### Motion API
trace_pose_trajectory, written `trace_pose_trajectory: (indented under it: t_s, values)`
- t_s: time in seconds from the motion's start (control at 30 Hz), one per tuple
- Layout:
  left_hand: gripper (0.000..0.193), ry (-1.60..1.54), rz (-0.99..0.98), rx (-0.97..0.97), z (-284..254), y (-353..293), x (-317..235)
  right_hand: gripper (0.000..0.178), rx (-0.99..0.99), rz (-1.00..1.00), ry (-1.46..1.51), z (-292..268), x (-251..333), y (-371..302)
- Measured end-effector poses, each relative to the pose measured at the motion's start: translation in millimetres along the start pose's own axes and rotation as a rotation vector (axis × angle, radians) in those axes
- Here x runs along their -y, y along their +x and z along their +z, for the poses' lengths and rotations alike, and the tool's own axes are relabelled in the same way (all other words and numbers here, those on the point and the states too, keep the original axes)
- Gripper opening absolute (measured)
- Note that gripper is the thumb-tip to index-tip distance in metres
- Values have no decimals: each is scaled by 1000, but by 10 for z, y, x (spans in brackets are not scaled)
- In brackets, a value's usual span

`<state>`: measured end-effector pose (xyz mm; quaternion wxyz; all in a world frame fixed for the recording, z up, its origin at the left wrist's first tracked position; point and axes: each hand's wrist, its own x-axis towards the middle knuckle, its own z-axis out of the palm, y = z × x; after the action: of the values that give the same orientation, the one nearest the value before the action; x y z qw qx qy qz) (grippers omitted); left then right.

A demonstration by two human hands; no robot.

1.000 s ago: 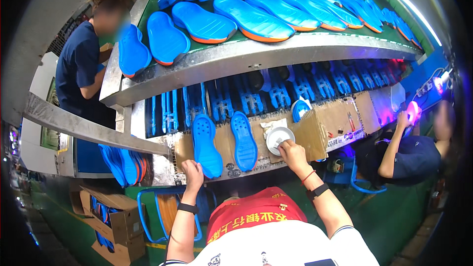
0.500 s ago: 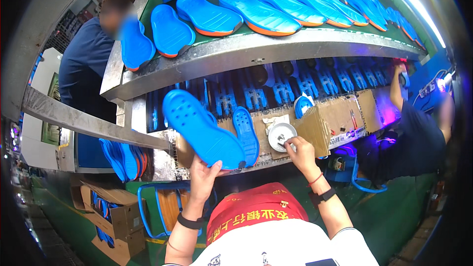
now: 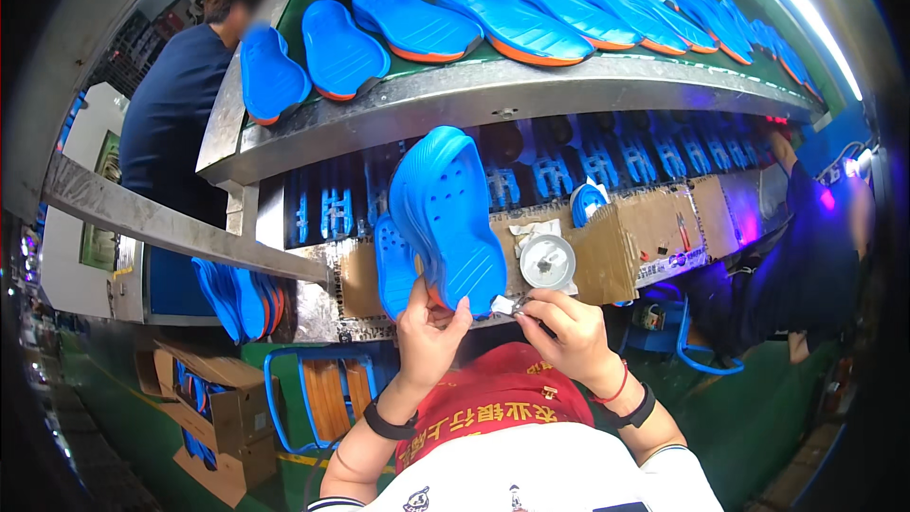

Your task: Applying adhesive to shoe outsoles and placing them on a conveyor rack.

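My left hand (image 3: 428, 334) is closed on the lower end of a blue shoe sole (image 3: 450, 213), which it holds raised and upright. The sole has small holes in its upper half and ridges lower down. Between the fingers of my right hand (image 3: 569, 330) is a small white-tipped tool (image 3: 506, 305), its exact kind unclear. That tip is at or very near the sole's lower right corner. Behind the held sole, a second blue sole (image 3: 392, 270) lies on the bench, partly covered. A white bowl (image 3: 548, 262) with a dark patch inside stands beyond my right hand.
Many blue soles with orange edges line the green conveyor (image 3: 417, 71) above. Cardboard (image 3: 607, 256) covers part of the bench. A blue-framed stool (image 3: 322, 398) and an open carton (image 3: 223, 417) stand below left. One person (image 3: 175, 114) is at the left, another (image 3: 777, 265) at the right.
My right hand has moved left from the bowl to the sole's lower end, bringing the small tool. The held sole has turned more upright and shifted right.
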<state>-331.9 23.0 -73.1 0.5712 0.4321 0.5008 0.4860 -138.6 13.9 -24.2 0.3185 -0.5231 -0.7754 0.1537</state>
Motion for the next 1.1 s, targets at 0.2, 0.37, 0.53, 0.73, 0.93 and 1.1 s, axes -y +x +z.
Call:
trace_pose_trajectory:
  t_s: [0.2, 0.37, 0.53, 0.73, 0.93, 1.1]
  values:
    - [33, -16, 24, -44, -4, -3, -18, 14, 20, 6, 27, 36, 22, 43]
    - [49, -6, 62, -37, -27, 39, 59, 15, 40, 42, 42, 49, 17, 106]
    - [47, 106, 25, -25, -67, 39, 7, 15, -13, 12, -47, 30, 13, 134]
    - [55, -166, 121, 53, -238, 375, -273, 14, -189, 138, -28, -214, -55, 107]
    - [33, -354, 157, -3, -712, 1788, -1163, 11, -214, 237, -30, -339, -106, 5]
    - [24, -476, 221, -90, -1256, 2629, -1604, 10, -186, 223, 12, -266, -80, -1]
